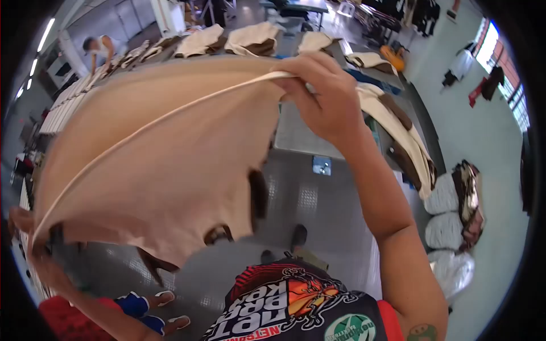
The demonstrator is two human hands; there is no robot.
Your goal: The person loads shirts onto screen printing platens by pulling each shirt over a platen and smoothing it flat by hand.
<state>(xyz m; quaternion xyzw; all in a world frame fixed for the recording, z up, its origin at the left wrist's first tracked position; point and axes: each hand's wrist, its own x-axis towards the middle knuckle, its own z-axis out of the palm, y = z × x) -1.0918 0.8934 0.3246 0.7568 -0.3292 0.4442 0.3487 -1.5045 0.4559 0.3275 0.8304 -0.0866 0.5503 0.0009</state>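
Both hands hold beige cloth beside grey table.

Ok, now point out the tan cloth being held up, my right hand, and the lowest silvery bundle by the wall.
Tan cloth (165,176): head view, middle of the near side.
Right hand (330,94): head view, back of the hand.
Silvery bundle (453,271): head view, its middle.

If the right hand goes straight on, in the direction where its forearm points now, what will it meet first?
Beyond the large cloth it grips, the right hand would probably meet the beige piece lying just ahead. The depth between them is hard to judge.
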